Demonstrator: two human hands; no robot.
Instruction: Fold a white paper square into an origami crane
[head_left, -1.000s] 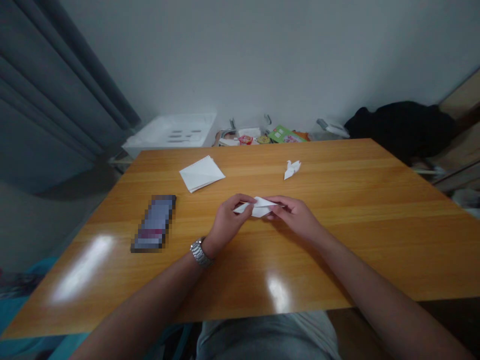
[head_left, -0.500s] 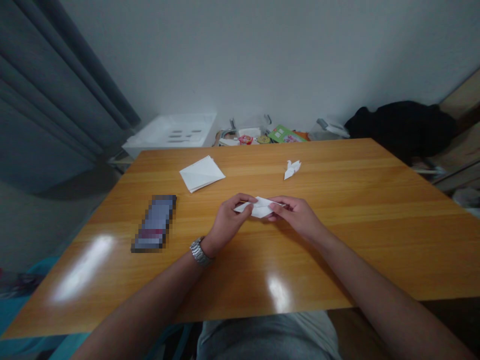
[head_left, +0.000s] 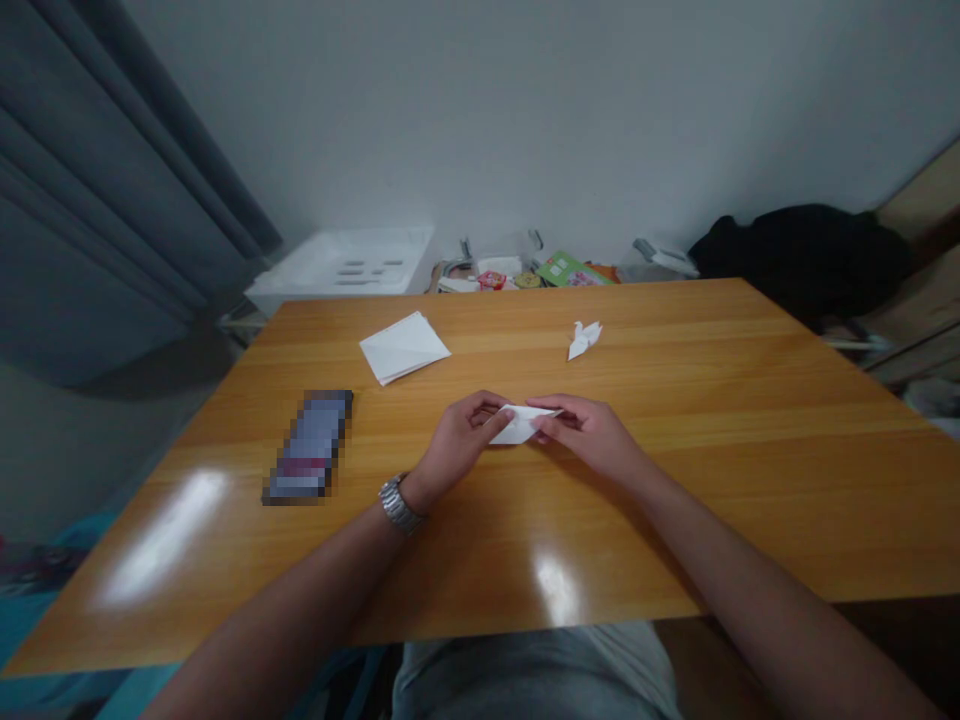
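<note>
Grey cloth over the person's lap [head_left: 532, 675] fills the bottom edge of view, just below the near rim of the honey-toned wooden table [head_left: 637, 530]. Both forearms reach over the tabletop, with a steel link watch [head_left: 397, 505] on the left wrist. The left hand [head_left: 457, 445] and right hand [head_left: 592, 435] meet near mid-table, not spread. The left fingers [head_left: 487, 408] lie close together, curled over one end of a folded white paper piece [head_left: 521, 425], while the right fingers [head_left: 559, 412] and thumb pinch its pointed end. Contact between paper and tabletop: cannot tell.

Step in hand, as judged: a narrow fold held between both hands, its layers pinched together.

Working room: bare wood extends on both sides of the hands, and the paper sits well apart from every table edge. Left of the hands lies a pixelated dark slab [head_left: 309, 447], probably a phone. Farther back are a stack of white paper squares [head_left: 403, 347] and a small folded paper figure [head_left: 584, 340]. Beyond the far edge are a white plastic tray [head_left: 341, 262], colourful packets [head_left: 525, 275] and dark cloth [head_left: 802, 255].
</note>
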